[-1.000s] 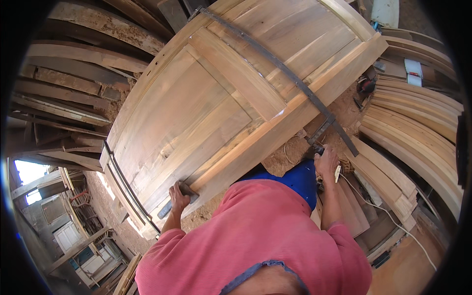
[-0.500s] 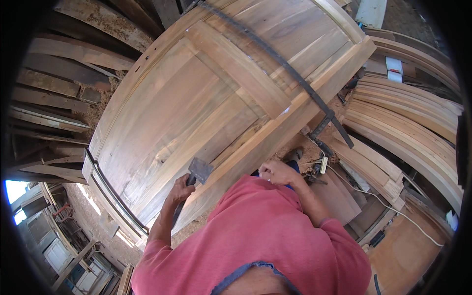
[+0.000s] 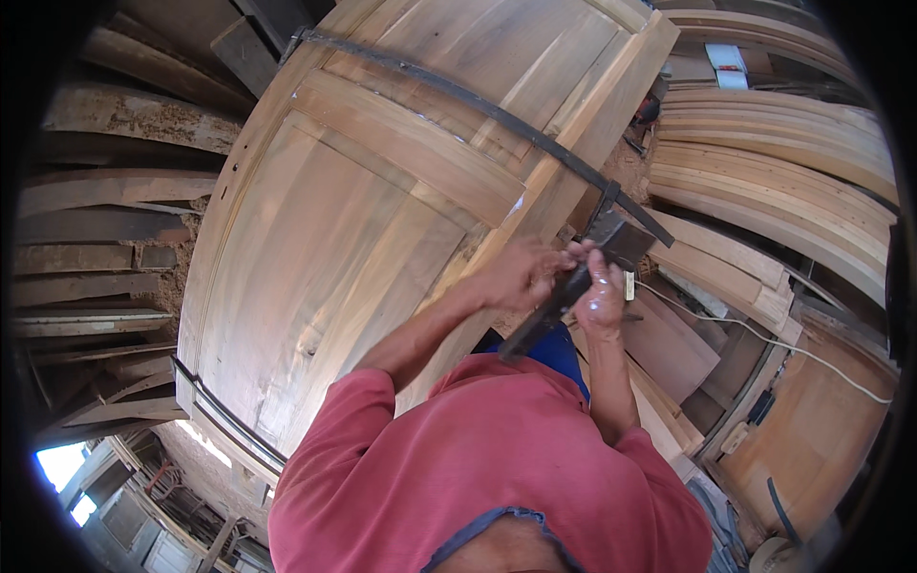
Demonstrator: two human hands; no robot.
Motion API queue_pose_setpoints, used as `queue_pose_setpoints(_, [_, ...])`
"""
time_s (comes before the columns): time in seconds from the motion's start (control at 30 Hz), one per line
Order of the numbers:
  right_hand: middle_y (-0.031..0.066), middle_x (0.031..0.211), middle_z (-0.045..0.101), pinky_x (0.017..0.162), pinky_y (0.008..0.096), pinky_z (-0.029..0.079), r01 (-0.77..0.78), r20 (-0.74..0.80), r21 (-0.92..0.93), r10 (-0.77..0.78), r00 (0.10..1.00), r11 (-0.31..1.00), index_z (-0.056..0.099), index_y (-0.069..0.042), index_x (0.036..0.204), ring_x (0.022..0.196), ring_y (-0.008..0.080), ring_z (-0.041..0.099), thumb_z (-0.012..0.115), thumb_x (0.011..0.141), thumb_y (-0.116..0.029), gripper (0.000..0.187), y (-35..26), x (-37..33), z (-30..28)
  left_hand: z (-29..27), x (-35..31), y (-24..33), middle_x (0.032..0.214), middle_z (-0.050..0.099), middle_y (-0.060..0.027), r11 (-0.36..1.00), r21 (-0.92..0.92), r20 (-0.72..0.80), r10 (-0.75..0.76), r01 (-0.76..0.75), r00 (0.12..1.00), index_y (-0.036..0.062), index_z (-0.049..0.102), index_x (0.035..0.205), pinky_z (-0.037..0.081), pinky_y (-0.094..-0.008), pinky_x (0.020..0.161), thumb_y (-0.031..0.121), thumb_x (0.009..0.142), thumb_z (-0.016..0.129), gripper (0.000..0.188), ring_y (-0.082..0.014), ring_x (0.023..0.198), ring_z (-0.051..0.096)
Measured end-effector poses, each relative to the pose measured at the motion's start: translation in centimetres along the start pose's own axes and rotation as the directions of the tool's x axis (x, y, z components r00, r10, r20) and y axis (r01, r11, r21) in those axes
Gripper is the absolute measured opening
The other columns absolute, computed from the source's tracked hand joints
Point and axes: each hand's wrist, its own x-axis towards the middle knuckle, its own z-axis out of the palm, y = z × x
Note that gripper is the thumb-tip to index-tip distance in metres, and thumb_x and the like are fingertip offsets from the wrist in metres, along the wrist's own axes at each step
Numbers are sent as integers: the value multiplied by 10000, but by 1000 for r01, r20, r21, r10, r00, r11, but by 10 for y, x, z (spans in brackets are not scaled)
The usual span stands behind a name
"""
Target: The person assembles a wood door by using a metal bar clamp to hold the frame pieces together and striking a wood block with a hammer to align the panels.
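A dark mallet is up in front of my chest, its block head (image 3: 619, 239) beside the screw end of a clamp and its handle (image 3: 540, 320) slanting down toward my shirt. My right hand (image 3: 600, 298) has its fingers around the handle close under the head. White smears mark that palm. My left hand (image 3: 525, 273) is right against the handle on the other side, its fingers curled but blurred, so its grip is unclear. Below the hands lies a large panelled wooden door (image 3: 315, 239). A dark bar clamp (image 3: 449, 81) spans its width.
A second clamp bar (image 3: 224, 413) crosses the door's near-left end. Stacked boards (image 3: 764, 181) rise at the right, with a white cord (image 3: 735, 351) trailing over wood. More timber (image 3: 105, 229) is piled at the left, near sawdust.
The mallet has gone from my left side, over the door, to the right between both hands. My right hand has risen to it, and the view has shifted.
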Motion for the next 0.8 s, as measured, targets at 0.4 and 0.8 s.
queue_pose_setpoints(0.4, [58, 735, 570, 580, 333, 512, -219, -675, 73, 210, 708, 973, 545, -76, 899, 620, 195, 578, 534, 979, -209, 156, -25, -61, -281, -35, 34, -184, 913, 547, -104, 822, 556, -236, 12, 125, 972, 100, 626, 887, 430, -415, 831, 141, 826, 646, 76, -309, 893, 507])
queue_pose_setpoints(0.8, [60, 677, 577, 544, 352, 521, -659, -201, -29, 642, 740, 751, 620, -74, 882, 571, 196, 591, 572, 983, -301, 253, 48, 5, -133, -45, 31, -193, 837, 539, -89, 862, 496, -273, 41, 104, 961, 97, 612, 833, 442, -403, 764, 93, 770, 672, 87, -305, 852, 523])
